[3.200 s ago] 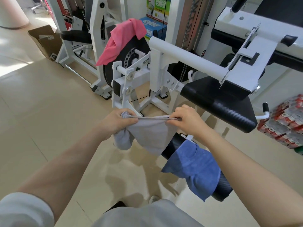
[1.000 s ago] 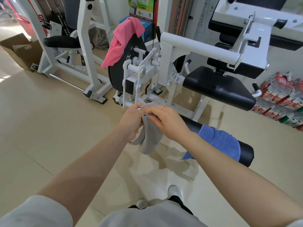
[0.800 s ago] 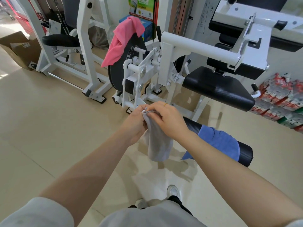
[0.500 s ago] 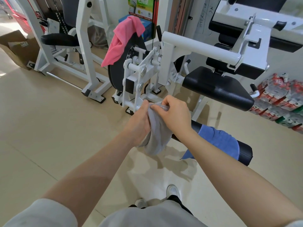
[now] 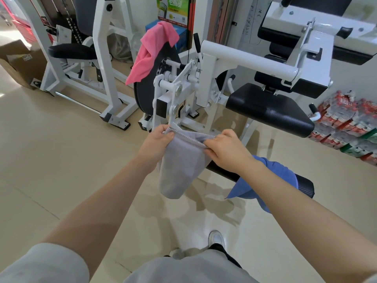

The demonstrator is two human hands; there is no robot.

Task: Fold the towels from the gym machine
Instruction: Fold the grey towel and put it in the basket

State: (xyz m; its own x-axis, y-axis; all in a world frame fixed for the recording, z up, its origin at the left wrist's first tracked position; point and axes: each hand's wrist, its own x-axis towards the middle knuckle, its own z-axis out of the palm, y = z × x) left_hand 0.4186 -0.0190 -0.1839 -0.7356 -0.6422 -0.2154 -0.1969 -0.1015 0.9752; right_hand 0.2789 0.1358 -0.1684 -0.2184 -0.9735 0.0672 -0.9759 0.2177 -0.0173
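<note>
Half a second back both hands were bunched together on the grey towel (image 5: 181, 166); now they have drawn apart, stretching its hemmed top edge flat between them, the rest hanging in a doubled pouch above the floor. Reads as squaring up a fold already made, one more fold likely to follow. Left hand (image 5: 158, 139): thumb over the left corner, fingers curled behind, pinching it. Right hand (image 5: 224, 149): knuckles up, fingertips clamping the right end of the same edge; ring on one finger. Both forearms reach forward, wrists about level. Still to do: pink towel (image 5: 152, 53) draped over the machine's black disc, blue towel (image 5: 265, 180) slung over the black roller pad beside the right forearm.
</note>
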